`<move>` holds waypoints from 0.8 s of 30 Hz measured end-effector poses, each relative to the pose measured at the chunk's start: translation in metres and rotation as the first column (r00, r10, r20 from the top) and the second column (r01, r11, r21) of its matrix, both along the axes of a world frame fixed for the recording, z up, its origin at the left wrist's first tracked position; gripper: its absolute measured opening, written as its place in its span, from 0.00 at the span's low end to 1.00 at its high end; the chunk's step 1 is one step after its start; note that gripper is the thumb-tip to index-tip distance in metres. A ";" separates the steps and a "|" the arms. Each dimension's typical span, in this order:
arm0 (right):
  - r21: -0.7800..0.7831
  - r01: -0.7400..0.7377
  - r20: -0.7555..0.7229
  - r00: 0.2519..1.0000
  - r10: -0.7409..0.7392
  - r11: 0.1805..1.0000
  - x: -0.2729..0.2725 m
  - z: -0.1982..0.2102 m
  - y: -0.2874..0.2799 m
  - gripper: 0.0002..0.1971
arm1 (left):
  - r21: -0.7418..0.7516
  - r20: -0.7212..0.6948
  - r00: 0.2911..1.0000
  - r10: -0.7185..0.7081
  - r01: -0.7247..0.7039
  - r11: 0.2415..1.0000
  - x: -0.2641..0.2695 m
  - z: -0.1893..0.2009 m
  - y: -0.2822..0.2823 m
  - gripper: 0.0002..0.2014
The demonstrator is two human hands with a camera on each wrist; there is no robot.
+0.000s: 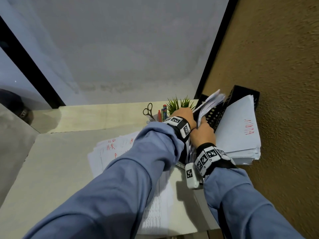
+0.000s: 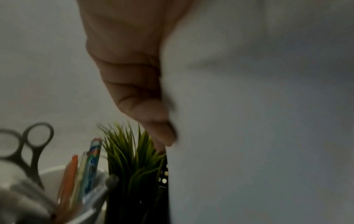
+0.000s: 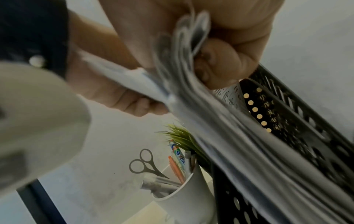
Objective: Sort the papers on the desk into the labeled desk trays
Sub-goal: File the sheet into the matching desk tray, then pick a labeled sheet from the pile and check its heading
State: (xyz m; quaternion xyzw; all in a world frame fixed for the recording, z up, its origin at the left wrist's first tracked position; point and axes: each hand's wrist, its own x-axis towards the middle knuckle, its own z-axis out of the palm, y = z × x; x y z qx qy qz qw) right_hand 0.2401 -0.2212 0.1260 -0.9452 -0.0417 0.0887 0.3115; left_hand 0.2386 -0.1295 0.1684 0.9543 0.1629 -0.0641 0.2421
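White, thin sheets fanned into a curved sheaf [image 1: 209, 104] are held over a black perforated tray [image 1: 215, 116] at the desk's right edge. The right hand [image 1: 203, 133] is curled round the sheaf's lower end; the left hand [image 1: 183, 114] pinches sheets at its left side. A flat paper stack [image 1: 240, 131] with red lettering lies in the next tray [image 1: 245, 91]. More loose papers [image 1: 110, 150], marked in red, lie on the pale desk [image 1: 51, 161]. Scissors [image 1: 148, 109] and pens [image 1: 159, 115] stand in a white cup [image 3: 184, 203] beside a spiky green plant [image 1: 179, 104].
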 end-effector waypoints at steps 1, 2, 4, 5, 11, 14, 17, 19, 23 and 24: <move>-0.015 -0.011 -0.018 1.000 0.011 1.000 -0.002 -0.001 0.000 0.28 | -0.059 0.006 1.000 0.027 -0.026 0.998 0.000 -0.003 -0.001 0.17; -0.028 -0.028 -0.039 0.999 0.026 0.999 -0.004 -0.003 0.000 0.29 | -0.117 0.009 0.998 0.060 -0.058 0.991 -0.001 -0.006 -0.002 0.21; -0.042 -0.043 -0.082 0.996 0.040 0.998 -0.005 -0.008 0.000 0.31 | -0.203 0.025 0.995 0.101 -0.094 0.975 -0.004 -0.014 -0.003 0.25; -0.039 -0.041 -0.095 0.995 0.037 0.998 -0.005 -0.011 -0.001 0.31 | -0.234 0.046 0.993 0.108 -0.094 0.968 -0.005 -0.019 -0.002 0.25; 0.105 -0.033 0.055 0.998 0.028 0.994 -0.014 -0.009 -0.008 0.29 | -0.567 0.241 0.890 0.387 -0.194 0.800 -0.042 -0.033 0.021 0.15; 0.400 -0.089 0.200 0.980 0.008 0.912 -0.035 -0.006 -0.017 0.12 | -0.607 0.228 0.781 0.581 -0.353 0.712 -0.088 -0.063 0.059 0.08; 0.489 -0.238 0.238 0.962 0.134 0.839 -0.071 -0.021 -0.022 0.17 | -0.463 0.022 0.727 0.687 -0.601 0.651 -0.149 -0.112 0.099 0.11; 0.404 -0.304 0.096 0.952 0.290 0.863 -0.095 -0.048 -0.021 0.18 | -0.311 -0.166 0.687 0.708 -0.717 0.624 -0.190 -0.145 0.115 0.15; 0.093 -0.277 -0.326 0.899 0.293 0.956 -0.120 -0.129 -0.014 0.09 | -0.208 -0.274 0.619 0.736 -0.786 0.583 -0.244 -0.181 0.115 0.17; 0.057 -0.216 -0.386 0.895 0.221 0.975 -0.124 -0.140 -0.012 0.08 | -0.220 -0.254 0.606 0.754 -0.795 0.565 -0.250 -0.187 0.112 0.17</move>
